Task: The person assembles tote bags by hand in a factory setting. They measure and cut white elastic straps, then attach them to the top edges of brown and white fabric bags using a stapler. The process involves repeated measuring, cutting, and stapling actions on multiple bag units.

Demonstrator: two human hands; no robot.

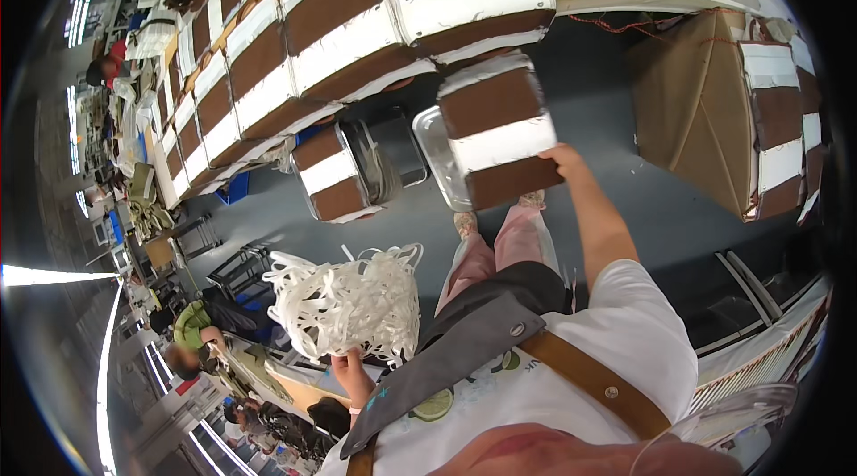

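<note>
In my left hand (352,375) is a large tangled bundle of white strips (350,306), gripped at its lower side so that it hangs out to the left of my body. With my arm reaching forward, my right hand (565,162) is closed on the right edge of a brown-and-white striped fabric piece (500,138). That piece lies over or just beside a pale metal-framed seat (430,141) in front of my feet. Whether it is one layer or a stack I cannot tell.
A long table ahead carries a row of brown-and-white fabric pieces (339,16). Another striped piece (330,174) rests by a dark frame on the left. At right stands a large cardboard box (687,110) with more striped pieces (775,132) beside it. A person in green (192,329) is at left.
</note>
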